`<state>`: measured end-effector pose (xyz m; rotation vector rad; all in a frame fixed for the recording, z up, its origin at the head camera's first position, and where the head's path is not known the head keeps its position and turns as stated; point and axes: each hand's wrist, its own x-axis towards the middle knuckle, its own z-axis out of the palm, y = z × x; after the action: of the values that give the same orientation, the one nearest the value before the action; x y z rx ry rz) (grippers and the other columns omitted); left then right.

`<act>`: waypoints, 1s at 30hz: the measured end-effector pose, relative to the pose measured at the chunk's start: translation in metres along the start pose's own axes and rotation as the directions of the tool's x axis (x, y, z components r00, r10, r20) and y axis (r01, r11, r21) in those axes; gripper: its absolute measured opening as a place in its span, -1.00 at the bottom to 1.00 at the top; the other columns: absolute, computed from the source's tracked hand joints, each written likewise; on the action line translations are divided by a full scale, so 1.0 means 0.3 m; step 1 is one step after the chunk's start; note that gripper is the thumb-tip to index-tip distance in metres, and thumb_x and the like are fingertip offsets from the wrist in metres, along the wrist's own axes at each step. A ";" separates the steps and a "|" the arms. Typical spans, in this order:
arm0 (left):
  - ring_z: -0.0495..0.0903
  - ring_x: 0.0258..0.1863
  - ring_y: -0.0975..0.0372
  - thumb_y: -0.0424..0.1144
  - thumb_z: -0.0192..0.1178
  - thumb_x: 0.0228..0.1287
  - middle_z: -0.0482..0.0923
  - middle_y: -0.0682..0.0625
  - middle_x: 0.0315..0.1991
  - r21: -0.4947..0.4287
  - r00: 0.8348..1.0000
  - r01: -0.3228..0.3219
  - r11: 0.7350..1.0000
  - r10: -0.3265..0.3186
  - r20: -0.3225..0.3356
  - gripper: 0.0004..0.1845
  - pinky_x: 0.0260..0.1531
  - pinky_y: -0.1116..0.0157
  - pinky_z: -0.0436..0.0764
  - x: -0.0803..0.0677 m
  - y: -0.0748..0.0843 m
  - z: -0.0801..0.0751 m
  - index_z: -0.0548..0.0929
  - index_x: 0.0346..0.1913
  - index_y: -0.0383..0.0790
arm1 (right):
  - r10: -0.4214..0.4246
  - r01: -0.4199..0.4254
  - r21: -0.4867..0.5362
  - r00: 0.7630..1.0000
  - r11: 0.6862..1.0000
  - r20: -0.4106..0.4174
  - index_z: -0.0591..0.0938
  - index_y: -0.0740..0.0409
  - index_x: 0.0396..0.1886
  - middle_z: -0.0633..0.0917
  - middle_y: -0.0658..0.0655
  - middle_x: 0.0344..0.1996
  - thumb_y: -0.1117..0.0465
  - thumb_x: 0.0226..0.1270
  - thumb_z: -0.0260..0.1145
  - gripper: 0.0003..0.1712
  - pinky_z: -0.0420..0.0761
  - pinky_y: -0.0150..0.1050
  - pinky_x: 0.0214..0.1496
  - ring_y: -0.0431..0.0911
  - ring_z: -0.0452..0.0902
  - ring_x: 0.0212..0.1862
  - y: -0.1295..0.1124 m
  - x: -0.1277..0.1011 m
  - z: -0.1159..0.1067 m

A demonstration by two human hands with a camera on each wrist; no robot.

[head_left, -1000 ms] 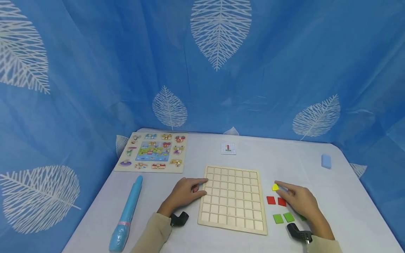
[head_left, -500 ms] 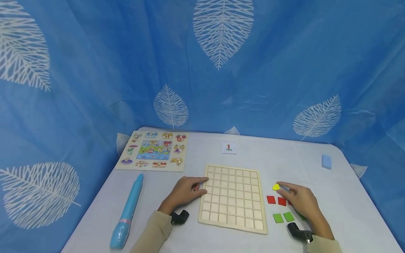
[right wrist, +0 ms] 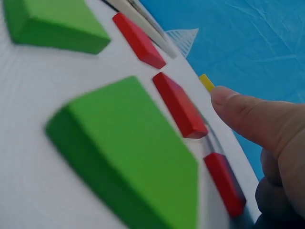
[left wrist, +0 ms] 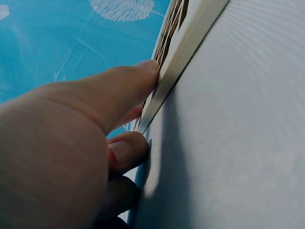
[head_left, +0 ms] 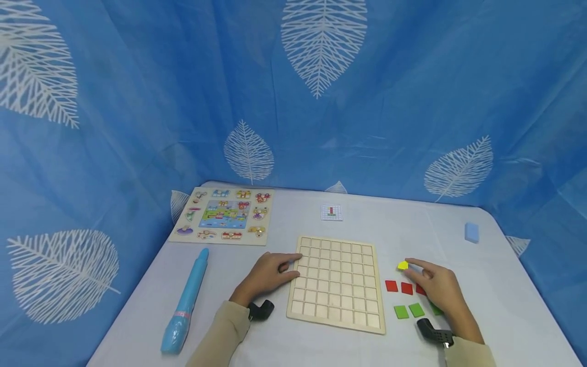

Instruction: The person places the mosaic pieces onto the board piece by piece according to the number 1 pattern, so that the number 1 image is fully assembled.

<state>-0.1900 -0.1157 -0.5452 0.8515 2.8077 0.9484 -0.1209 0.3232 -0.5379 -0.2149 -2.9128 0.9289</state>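
My right hand (head_left: 437,288) pinches a small yellow tile (head_left: 403,265) between thumb and index finger, just right of the wooden grid board (head_left: 335,326). In the right wrist view only a sliver of the yellow tile (right wrist: 206,82) shows past the thumb. Below that hand lie red tiles (head_left: 391,286) in a row and green tiles (head_left: 401,312) nearer the front, some partly covered by the hand. At the board's left edge rests my left hand (head_left: 268,272), its index finger and thumb extended. The left wrist view shows the thumb touching the board's side (left wrist: 174,71), the other fingers bent below.
A small pattern card (head_left: 331,212) lies behind the board. Back left is a picture puzzle board (head_left: 263,237); a light-blue stick-like object (head_left: 185,300) lies in front of it. A pale blue block (head_left: 471,232) sits far right. Blue leaf-patterned cloth (head_left: 376,102) surrounds the table.
My right hand has shifted slightly right with the yellow tile, whose visible outline has changed between the fingertips. My left hand stays at the board's edge. The head view has shifted a little.
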 end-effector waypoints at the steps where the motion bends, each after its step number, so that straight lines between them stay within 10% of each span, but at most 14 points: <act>1: 0.15 -0.67 0.41 0.10 0.34 0.35 0.25 0.26 -0.67 0.000 1.000 0.005 1.000 -0.005 0.001 -0.50 -0.28 0.28 0.34 0.001 0.001 0.000 0.66 0.30 0.11 | -0.002 0.002 0.007 1.000 1.000 -0.005 0.68 0.10 0.26 0.36 0.02 -0.70 -0.07 0.37 0.44 -0.44 0.26 -0.28 -0.57 -0.07 0.26 -0.58 -0.003 -0.001 -0.004; 30: 0.20 -0.65 0.35 0.09 0.31 0.38 0.31 0.22 -0.64 0.014 0.995 0.083 0.996 -0.083 0.059 -0.52 -0.48 0.32 0.28 -0.006 0.034 -0.021 0.61 0.33 0.20 | -0.249 0.252 0.060 0.967 0.966 -0.054 0.71 0.08 0.18 0.26 -0.04 -0.75 0.08 0.30 0.51 -0.53 0.16 -0.27 -0.67 -0.16 0.06 -0.69 -0.243 0.084 0.017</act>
<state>-0.1848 -0.1133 -0.5345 0.7450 2.7772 0.8807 -0.1544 0.2655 -0.4989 0.1330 -2.7755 0.9606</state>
